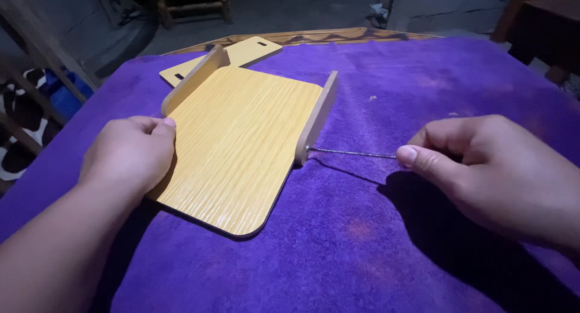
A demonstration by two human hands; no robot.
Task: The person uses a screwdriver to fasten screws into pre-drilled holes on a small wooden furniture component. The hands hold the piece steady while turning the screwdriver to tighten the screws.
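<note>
Wooden table draped in purple cloth; at centre left, light wood-grain panel assembly; at upper left, second slotted panel.
</note>
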